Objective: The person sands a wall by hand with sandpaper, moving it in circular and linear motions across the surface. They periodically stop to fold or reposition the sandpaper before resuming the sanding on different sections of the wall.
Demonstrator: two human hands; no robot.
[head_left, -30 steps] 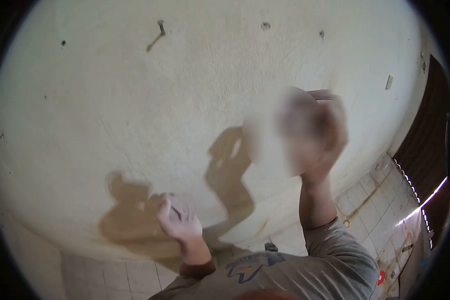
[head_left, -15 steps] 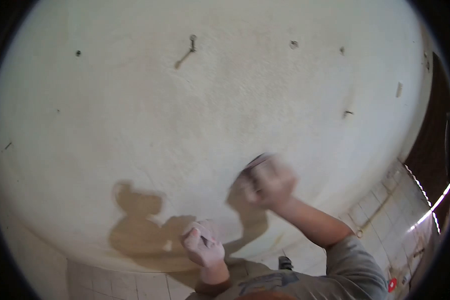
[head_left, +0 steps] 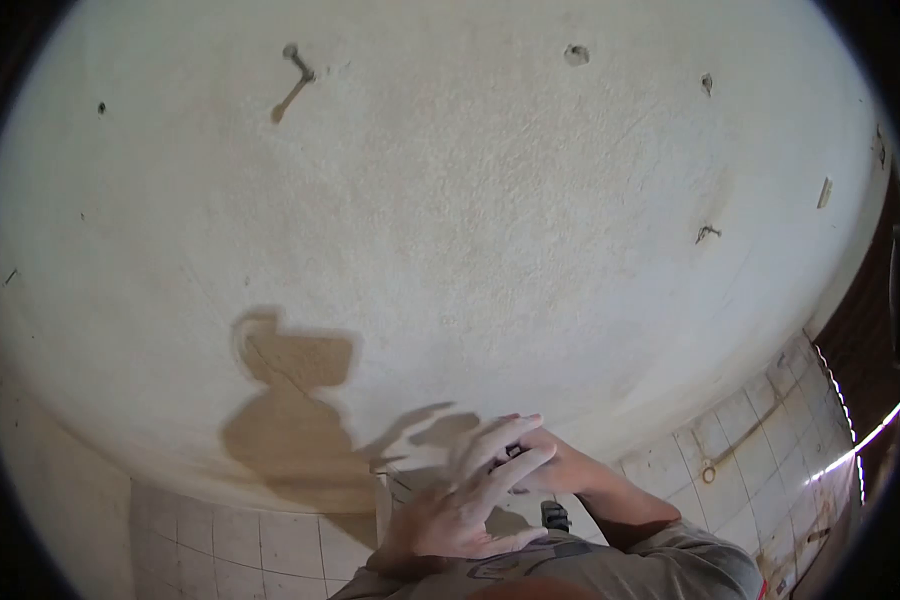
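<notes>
My left hand (head_left: 450,515) is low in front of my body, its fingers stretched out and apart, reaching across my right hand. Behind those fingers, my right hand (head_left: 555,465) is partly hidden and looks curled. A small dark bit shows between the two hands, too covered to name. Both hands are just in front of the pale wall (head_left: 450,250), whose surface is rough and patchy.
A bolt (head_left: 298,62) sticks out of the wall at upper left, and a bent nail (head_left: 708,233) at right. A hole (head_left: 576,55) is near the top. White tiles (head_left: 730,440) line the lower right. A dark object (head_left: 556,517) lies below my hands.
My right hand has come down off the wall, where it was blurred around a dark-edged thing. My left hand has opened from a curl and meets it. The view has shifted slightly.
</notes>
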